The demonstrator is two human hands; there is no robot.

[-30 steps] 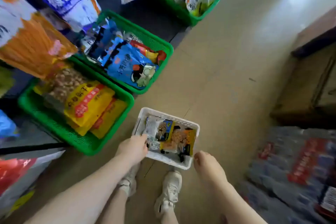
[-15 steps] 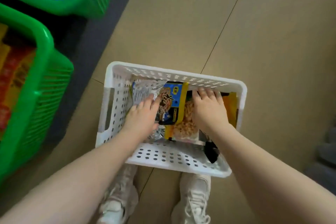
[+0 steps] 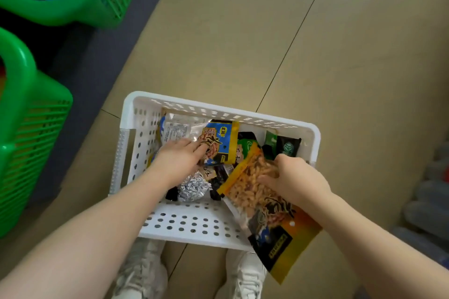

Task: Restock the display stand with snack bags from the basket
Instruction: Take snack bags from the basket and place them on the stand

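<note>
We are standing over the white basket (image 3: 170, 223), which is sitting on the tan floor (image 3: 243, 31), and we are taking it as our landmark for everything else. Up and to the left of the basket, two green crates (image 3: 36, 128) are standing along a dark strip at the floor's edge; they are probably the stand's bins, though we cannot tell how full they are. Leaning over the basket's near right corner, the orange snack bag (image 3: 274, 213) is tilting up and out, its clear window showing the snack inside. Against the basket's far wall the blue and yellow bag (image 3: 223, 138) is lying flat, with a clear-fronted packet just beside it on the left, dark green packets in the far right corner, and a crumpled silver foil packet (image 3: 193, 188) near the middle. Our right hand (image 3: 294, 177) is gripping the orange bag by its upper edge, fingers curled round it. Our left hand (image 3: 179, 160) is lying on the blue and yellow bag, fingers reaching across its face; we cannot tell whether they are pinching it or only pressing. To do this step well, we are thinking the right hand should lift the orange bag clear of the rim by its sealed edge, not by its crushable middle, while the left takes a firm hold before rising.
</note>
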